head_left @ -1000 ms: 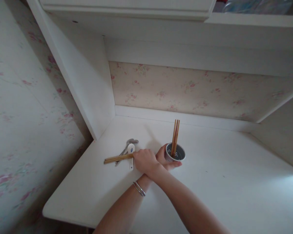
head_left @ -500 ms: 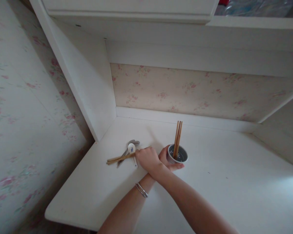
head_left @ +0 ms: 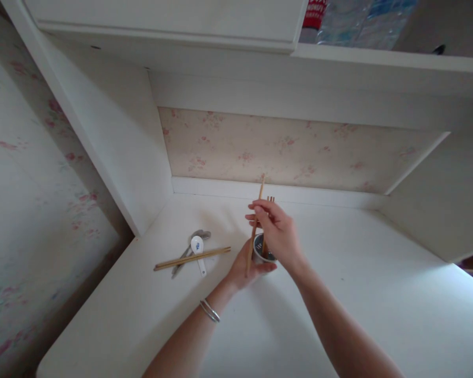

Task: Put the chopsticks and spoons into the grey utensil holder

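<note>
My left hand (head_left: 242,268) is wrapped round a round metal utensil holder (head_left: 263,258) with holes in its bottom. Several chopsticks stand upright in the holder, partly hidden behind my right hand (head_left: 274,220). Between the fingers and thumb of that hand is a wooden chopstick (head_left: 253,239), tilted, its lower end in front of the holder's left side. To the left, more wooden chopsticks (head_left: 181,261) lie across a white spoon (head_left: 197,245) with a blue mark and some metal spoons (head_left: 202,234).
The white desk (head_left: 319,315) runs under a white shelf unit, with a side panel (head_left: 102,131) at the left. Overhead, a shelf holds clear plastic bottles (head_left: 345,23) and one with a red label (head_left: 313,14). Flowered wallpaper covers the wall behind.
My right hand has come from the pile at the left to above the holder, bringing a chopstick with it. My arms no longer cross. The camera view has shifted right.
</note>
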Available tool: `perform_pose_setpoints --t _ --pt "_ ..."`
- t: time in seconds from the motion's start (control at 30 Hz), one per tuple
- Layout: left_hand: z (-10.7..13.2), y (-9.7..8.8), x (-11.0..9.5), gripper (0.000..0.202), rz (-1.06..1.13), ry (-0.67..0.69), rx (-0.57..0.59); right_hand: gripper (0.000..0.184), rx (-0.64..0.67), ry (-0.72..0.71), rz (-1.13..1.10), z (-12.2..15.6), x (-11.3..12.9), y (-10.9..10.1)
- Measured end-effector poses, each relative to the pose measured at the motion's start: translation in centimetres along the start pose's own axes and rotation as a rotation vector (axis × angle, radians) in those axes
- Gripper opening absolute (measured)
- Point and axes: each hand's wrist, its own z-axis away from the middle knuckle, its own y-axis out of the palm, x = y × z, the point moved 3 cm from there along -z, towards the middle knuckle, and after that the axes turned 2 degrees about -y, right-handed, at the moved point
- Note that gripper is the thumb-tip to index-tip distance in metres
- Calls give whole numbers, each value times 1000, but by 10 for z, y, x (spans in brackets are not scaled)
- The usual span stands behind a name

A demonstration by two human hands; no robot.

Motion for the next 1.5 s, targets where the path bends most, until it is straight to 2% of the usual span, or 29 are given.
perform_pose_setpoints --t 0.1,0.17,0.23,0.33,0.53,0.7,0.87,1.07,1.17,1.3,1.4,1.5 --pt "2 -2 2 77 -30 -43 22 28 -234 -77 -82 -11 -2 -37" --pt "3 -4 2 78 -55 -57 8 36 -334 -100 -58 -14 -10 -58" --pt "4 -4 2 77 -70 -59 5 41 -371 -76 13 -13 -23 -73" --pt "4 -3 2 77 -72 -67 10 44 -335 9 102 -7 -46 -81" --pt "2 -3 8 78 -35 -70 7 40 -185 164 234 15 -79 -70" --pt "2 -2 10 79 -21 -66 -17 37 -72 208 475 27 -82 -61" --pt "1 -1 9 79 -2 -68 -9 36 -16 193 515 30 -81 -56" --pt "2 -3 10 82 -63 -45 -17 42 -23 258 376 35 -86 -58" --pt "3 -2 9 80 -76 -44 -1 51 -36 299 159 50 -97 -59" --pt "4 1 3 73 -108 -63 25 67 36 253 -137 81 -114 -51" --pt "5 4 -5 69 -159 -47 31 79 67 219 -171 96 -120 -44" --pt "9 4 -13 66 -253 -57 84 79 56 199 -168 99 -120 -41"
